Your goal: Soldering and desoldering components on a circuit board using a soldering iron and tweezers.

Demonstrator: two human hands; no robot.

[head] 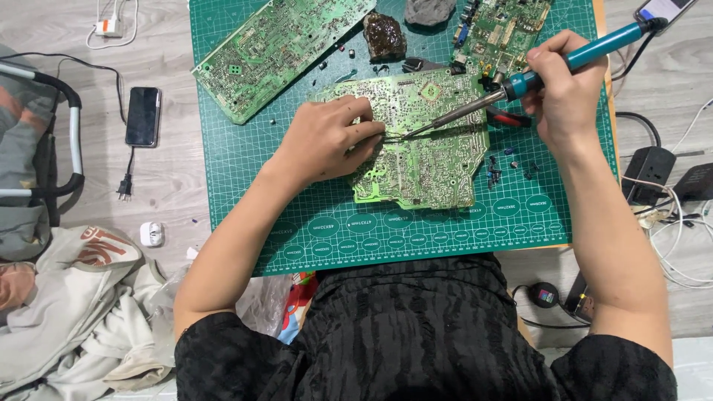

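A green circuit board (423, 160) lies solder side up on a green cutting mat (245, 171). My left hand (330, 141) rests on the board's left part and pinches thin tweezers (392, 137) that point right. My right hand (568, 89) grips a teal-handled soldering iron (512, 87); its metal tip comes down to the board right at the tweezer tips.
Two more green boards (275, 52) (505, 26) lie at the mat's far edge, with a dark brown lump (384, 36) between them. Small loose parts (505, 167) are scattered right of the board. A phone (142, 115), cables, clothes and a power strip (648, 167) surround the mat.
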